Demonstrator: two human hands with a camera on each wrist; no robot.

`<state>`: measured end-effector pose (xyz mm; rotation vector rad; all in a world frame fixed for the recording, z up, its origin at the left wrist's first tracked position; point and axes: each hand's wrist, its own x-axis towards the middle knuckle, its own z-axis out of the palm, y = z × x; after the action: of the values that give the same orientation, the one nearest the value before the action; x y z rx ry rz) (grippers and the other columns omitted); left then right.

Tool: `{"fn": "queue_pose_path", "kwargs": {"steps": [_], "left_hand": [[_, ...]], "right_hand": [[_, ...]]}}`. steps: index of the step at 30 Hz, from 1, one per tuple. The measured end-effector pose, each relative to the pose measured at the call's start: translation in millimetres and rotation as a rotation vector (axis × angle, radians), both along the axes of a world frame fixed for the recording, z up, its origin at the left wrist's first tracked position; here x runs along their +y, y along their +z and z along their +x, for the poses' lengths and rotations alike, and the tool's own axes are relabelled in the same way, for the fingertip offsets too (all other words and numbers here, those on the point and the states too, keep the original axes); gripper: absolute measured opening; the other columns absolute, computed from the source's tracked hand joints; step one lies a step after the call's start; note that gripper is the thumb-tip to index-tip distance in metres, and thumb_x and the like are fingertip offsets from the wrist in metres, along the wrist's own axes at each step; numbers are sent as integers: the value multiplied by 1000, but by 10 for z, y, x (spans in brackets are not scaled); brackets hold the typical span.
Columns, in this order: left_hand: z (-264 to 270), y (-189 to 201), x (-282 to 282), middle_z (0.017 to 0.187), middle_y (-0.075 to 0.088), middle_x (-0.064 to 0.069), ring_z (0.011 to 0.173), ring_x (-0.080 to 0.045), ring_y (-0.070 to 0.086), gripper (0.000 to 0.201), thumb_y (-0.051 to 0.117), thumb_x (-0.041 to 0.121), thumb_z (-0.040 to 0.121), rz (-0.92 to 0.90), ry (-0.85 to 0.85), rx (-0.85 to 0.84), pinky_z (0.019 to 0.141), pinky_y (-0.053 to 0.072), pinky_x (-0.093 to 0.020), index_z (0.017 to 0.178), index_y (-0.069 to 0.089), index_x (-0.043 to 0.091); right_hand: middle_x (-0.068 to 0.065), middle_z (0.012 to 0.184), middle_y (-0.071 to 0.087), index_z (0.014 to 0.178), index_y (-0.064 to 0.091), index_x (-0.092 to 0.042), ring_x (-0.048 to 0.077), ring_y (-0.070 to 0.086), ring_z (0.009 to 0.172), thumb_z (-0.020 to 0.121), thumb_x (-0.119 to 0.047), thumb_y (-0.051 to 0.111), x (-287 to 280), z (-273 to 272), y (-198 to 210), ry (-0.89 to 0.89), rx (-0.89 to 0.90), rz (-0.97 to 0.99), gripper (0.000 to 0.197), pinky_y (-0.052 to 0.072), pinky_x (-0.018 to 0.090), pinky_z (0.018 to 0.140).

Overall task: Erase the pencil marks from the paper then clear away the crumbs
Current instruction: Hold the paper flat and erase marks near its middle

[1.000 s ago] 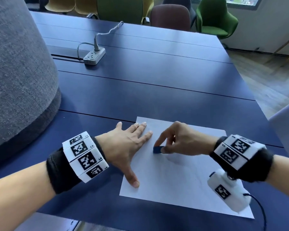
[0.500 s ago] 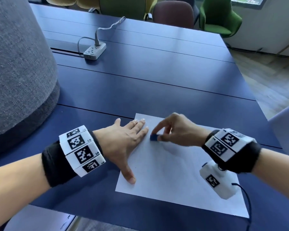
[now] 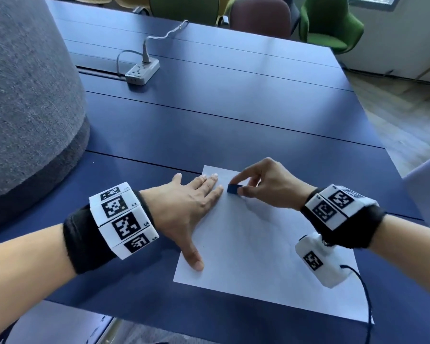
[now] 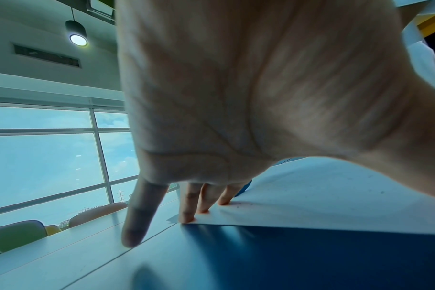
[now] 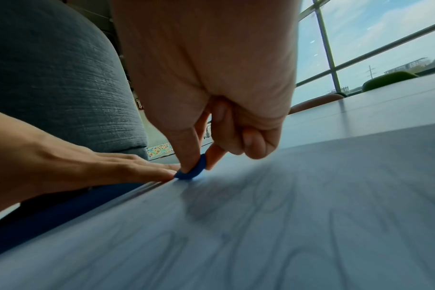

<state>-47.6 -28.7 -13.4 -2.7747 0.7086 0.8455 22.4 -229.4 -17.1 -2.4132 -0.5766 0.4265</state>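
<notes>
Up-sheet now, right fingers (curled) pinch eraser.

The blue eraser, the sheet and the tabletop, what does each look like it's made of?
Blue eraser: matte and opaque with rounded edges, likely rubber or vinyl; dark crumbs lie nearby.
Sheet: thin white paper, matte, faint pencil lines, lying flat.
Tabletop: smooth dark blue panels with soft sheen and straight seams, probably laminate or painted board; core unseen.

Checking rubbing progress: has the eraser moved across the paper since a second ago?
Yes. The eraser, pinched by the right hand, has moved toward the paper's far edge.
</notes>
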Motion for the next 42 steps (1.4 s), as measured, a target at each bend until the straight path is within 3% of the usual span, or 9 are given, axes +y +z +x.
{"fn": "queue_pose_path", "kwargs": {"steps": [5, 10, 16, 21, 26, 31, 36, 40, 42], "left_hand": [[15, -30, -9, 158, -28, -5, 147, -19, -19, 151, 69, 83, 52, 11, 1, 7, 118, 1, -55, 151, -22, 14], [27, -11, -33, 159, -26, -8, 147, -22, -19, 150, 70, 82, 52, 14, -12, 4, 119, -1, -53, 151, -23, 18], [26, -16, -46, 159, -25, -12, 148, -25, -18, 149, 71, 81, 52, 17, -19, 10, 119, -1, -53, 151, -24, 22], [40, -34, -47, 159, -24, -14, 148, -26, -16, 147, 71, 82, 51, 17, -22, 2, 118, 1, -55, 149, -25, 30], [37, -30, -55, 159, -23, -14, 148, -27, -15, 146, 71, 82, 51, 30, -27, -2, 118, 2, -55, 150, -24, 30], [38, -34, -65, 159, -24, -13, 148, -26, -15, 146, 70, 82, 52, 39, -28, -4, 118, 0, -54, 149, -25, 31], [35, -9, -78, 158, -25, -13, 148, -26, -16, 146, 72, 80, 52, 47, -24, 5, 118, -1, -54, 150, -25, 30], [40, -14, -74, 159, -24, -13, 148, -25, -16, 146, 71, 81, 52, 40, -20, 5, 118, -1, -54, 150, -25, 31], [37, -22, -69, 159, -24, -13, 148, -25, -16, 146, 71, 82, 51, 44, -23, -3, 118, 0, -55, 150, -24, 31]], "right_hand": [[-9, 58, 62, 93, 78, -28, 3, 47, 49, 79, -15, 73, -84, -289, 80, 226, 219, -78, 20, 42, 19, 56], [-8, 58, 63, 92, 78, -27, 1, 49, 47, 80, -15, 71, -63, -233, 27, 18, 93, 27, 18, 40, 12, 53], [-7, 64, 63, 93, 78, -27, 1, 48, 48, 80, -18, 72, -144, -571, 85, 164, 212, -47, 16, 37, 10, 51], [-4, 64, 67, 91, 78, -28, 2, 47, 47, 80, -17, 71, -176, -422, 39, 7, 72, 14, 17, 38, 10, 51], [-8, 62, 63, 92, 77, -28, 1, 47, 47, 80, -18, 72, -201, -604, 97, 145, 223, -49, 16, 37, 10, 51], [-1, 64, 68, 92, 75, -28, 1, 48, 47, 80, -17, 70, -214, -438, 20, -81, 107, 41, 17, 40, 14, 51], [-8, 62, 62, 92, 76, -28, -1, 49, 48, 80, -18, 71, -179, -709, 103, 122, 201, -59, 16, 37, 9, 50], [-6, 62, 65, 95, 73, -30, -2, 51, 49, 82, -20, 69, -219, -552, 52, -56, 95, -15, 17, 38, 10, 53], [-5, 64, 65, 96, 73, -30, -1, 51, 50, 83, -20, 69, -226, -649, 39, -20, 117, -16, 17, 39, 10, 52]]}}
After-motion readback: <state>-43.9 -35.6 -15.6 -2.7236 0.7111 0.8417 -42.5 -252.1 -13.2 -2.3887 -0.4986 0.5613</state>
